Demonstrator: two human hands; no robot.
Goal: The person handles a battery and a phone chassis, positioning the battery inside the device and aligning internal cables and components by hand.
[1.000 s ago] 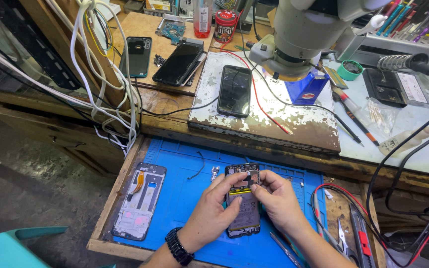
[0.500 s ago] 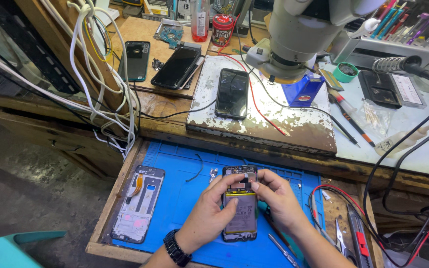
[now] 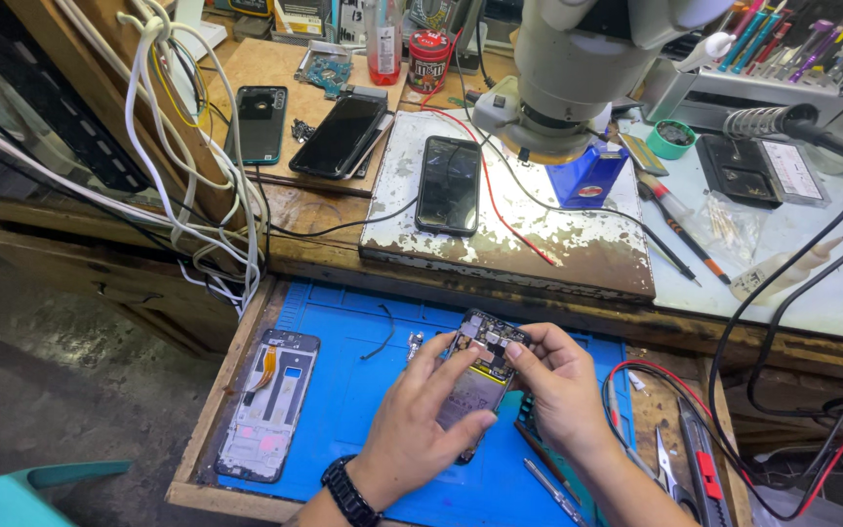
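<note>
Held thing: an opened black smartphone with bare circuit board and battery showing [image 3: 480, 376], lifted over the middle of a blue silicone work mat [image 3: 353, 390] in a near wooden drawer.
Left hand [image 3: 412, 429]: fingers curled and clamped on the phone's left edge and lower body; a black wristwatch [image 3: 348, 491] sits on the wrist.
Right hand [image 3: 563, 390]: fingertips pinched together on the phone's upper right corner.
Left of the hands: a stripped grey phone frame with an orange ribbon cable [image 3: 270, 405], lying flat on the mat, well apart.
Right of the hands: metal tweezers [image 3: 663, 464] and a red-and-black utility knife [image 3: 704, 468].
Far side: a dark smartphone with a blank screen [image 3: 449, 185] on a chipped white board [image 3: 578, 244], under a grey microscope head [image 3: 578, 59].
</note>
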